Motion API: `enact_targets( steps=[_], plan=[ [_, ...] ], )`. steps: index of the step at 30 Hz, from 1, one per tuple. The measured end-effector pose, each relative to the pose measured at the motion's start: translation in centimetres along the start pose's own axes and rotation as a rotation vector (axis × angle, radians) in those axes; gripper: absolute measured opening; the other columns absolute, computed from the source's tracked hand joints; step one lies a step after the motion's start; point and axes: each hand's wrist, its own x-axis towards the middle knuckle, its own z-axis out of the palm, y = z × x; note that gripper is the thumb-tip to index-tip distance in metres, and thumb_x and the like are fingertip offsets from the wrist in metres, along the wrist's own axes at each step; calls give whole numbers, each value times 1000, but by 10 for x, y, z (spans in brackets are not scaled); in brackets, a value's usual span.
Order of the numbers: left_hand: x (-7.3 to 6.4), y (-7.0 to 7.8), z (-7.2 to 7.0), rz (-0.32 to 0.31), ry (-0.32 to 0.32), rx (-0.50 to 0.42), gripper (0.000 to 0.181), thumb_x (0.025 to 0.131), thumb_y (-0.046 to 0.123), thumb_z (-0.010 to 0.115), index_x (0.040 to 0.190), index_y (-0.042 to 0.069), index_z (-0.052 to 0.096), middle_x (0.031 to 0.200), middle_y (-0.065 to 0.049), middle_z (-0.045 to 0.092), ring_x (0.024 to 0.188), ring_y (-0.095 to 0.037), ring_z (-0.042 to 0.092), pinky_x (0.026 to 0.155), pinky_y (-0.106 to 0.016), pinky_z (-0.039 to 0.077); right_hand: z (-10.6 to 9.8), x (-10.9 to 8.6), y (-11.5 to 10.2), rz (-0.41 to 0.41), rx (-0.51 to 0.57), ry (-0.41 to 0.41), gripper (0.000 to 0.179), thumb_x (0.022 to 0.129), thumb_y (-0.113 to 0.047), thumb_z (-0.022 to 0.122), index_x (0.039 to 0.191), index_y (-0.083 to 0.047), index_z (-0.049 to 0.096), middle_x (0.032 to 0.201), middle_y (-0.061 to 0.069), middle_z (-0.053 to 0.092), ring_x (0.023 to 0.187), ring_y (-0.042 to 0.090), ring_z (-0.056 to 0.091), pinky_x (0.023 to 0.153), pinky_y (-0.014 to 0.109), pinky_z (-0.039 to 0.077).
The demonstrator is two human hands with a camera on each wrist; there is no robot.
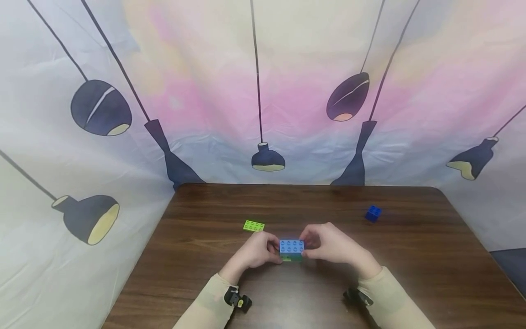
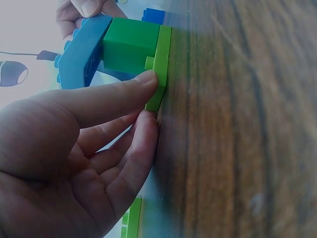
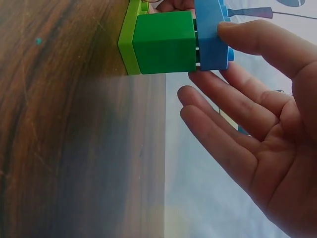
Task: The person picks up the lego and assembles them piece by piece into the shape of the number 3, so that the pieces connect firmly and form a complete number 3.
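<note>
A small stack of toy building bricks stands on the table before me. Its base is a thin lime-green plate point(image 2: 161, 74), a green brick point(image 3: 166, 43) sits on that, and a light blue eight-stud brick point(image 1: 292, 246) tops it. In the right wrist view, narrow gaps show between the green and the blue brick. My left hand point(image 1: 257, 250) pinches the end of the lime plate between thumb and fingers. On the other side my right hand point(image 1: 334, 245) holds the blue brick, thumb on its studded top and fingertips at its underside.
Behind my left hand lies a second lime-green eight-stud plate point(image 1: 254, 225). A dark blue brick point(image 1: 373, 213) is farther back on the right of the brown wooden table point(image 1: 197, 205). Beyond the table's back edge hangs a cloth point(image 1: 230, 91) printed with lamps.
</note>
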Motion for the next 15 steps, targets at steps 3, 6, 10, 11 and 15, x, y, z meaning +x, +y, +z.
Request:
enact_targets(
  steps=[3,6,10,11,15],
  plan=[
    [0,0,1,-4,2,-2,28,77,1,94,99,6,77,78,4,66,70,-10,60,62,-27,49,0,0,0,-6,-9,-3,25,90,-22,88,110,-17,73,105,-5,78,96,13,75,84,35,62],
    [0,-1,1,-14,2,-4,28,77,2,94,99,6,77,78,4,66,70,-10,60,62,-27,48,-1,0,-1,-8,-23,-3,26,90,-22,88,110,-17,73,104,-6,77,96,13,75,84,35,61],
    [0,-1,1,-23,4,-6,28,77,2,95,98,7,76,80,3,66,71,-11,60,63,-27,48,-2,0,-2,-6,-40,4,25,90,-22,87,110,-16,74,103,-7,78,95,12,75,84,34,61],
    [0,-1,1,-21,6,-6,28,77,2,95,97,7,76,80,2,67,71,-11,60,63,-27,48,-2,0,-2,-4,-42,5,25,90,-22,87,110,-16,74,103,-7,78,95,11,75,83,34,61],
    [-1,0,1,-19,11,-8,29,76,1,95,97,6,76,82,1,67,72,-12,60,64,-28,49,-2,0,-4,4,-41,12,25,90,-22,87,110,-15,75,102,-7,78,93,10,74,83,33,60]
  ],
)
